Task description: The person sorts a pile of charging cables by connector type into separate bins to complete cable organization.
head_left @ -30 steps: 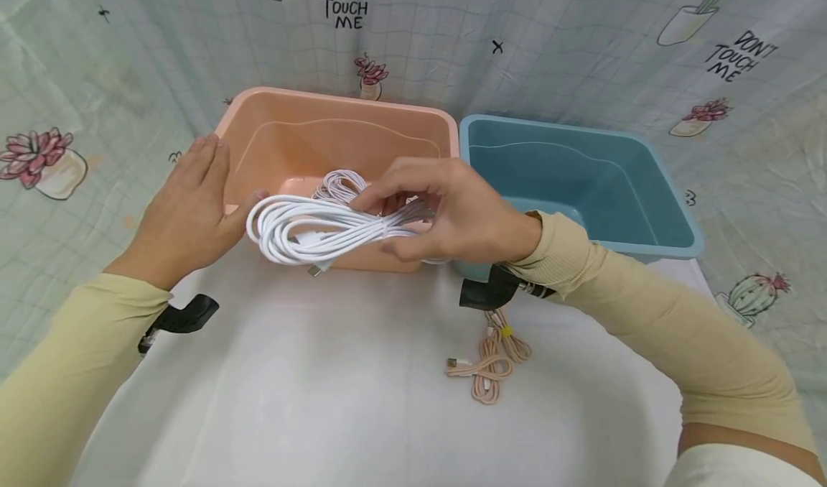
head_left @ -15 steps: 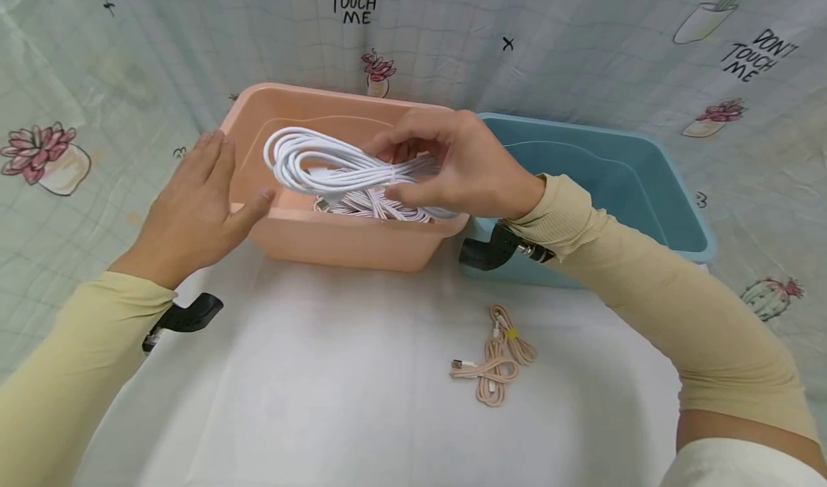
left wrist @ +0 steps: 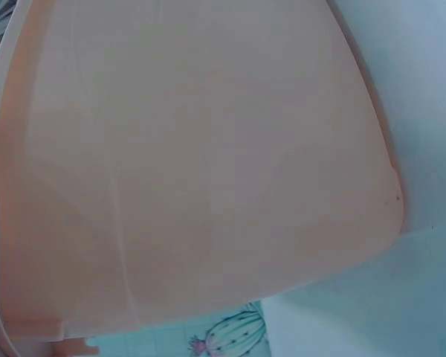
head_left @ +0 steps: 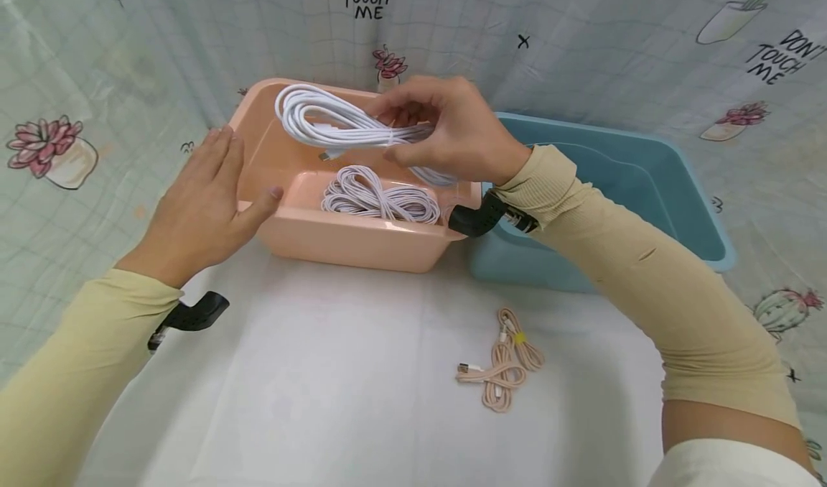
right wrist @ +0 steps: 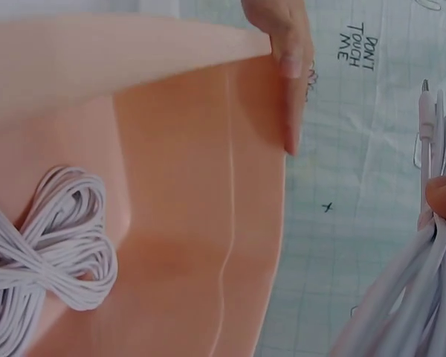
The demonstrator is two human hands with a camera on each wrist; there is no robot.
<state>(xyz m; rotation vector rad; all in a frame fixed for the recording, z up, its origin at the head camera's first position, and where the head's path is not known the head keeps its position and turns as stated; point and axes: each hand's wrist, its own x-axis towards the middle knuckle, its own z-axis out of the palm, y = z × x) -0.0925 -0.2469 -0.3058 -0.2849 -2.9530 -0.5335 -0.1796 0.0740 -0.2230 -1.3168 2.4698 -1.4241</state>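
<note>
My right hand [head_left: 460, 126] pinches a tied coil of white USB cable [head_left: 319, 117] between thumb and fingers, held above the peach bin [head_left: 352, 239]. A metal plug tip sticks out of this coil [right wrist: 427, 123] in the right wrist view. Inside the bin lies a second white cable bundle [head_left: 381, 200], looped like a figure eight. My left hand [head_left: 200, 203] rests at the bin's left front corner, fingers straight along the rim and thumb apart. From the left wrist, the bin's outer wall [left wrist: 208, 163] fills most of the view and the hand itself is hidden.
A teal bin [head_left: 536, 257] stands right beside the peach one, partly behind my right forearm. On the white tabletop [head_left: 323, 372] in front lie peach-coloured cables [head_left: 500, 372], one with a yellow tie. A patterned curtain [head_left: 258, 34] hangs behind the bins.
My right hand has raised the white cable coil up and back, from the bin's front to above its interior, uncovering the bundle inside. My left hand keeps its place at the rim.
</note>
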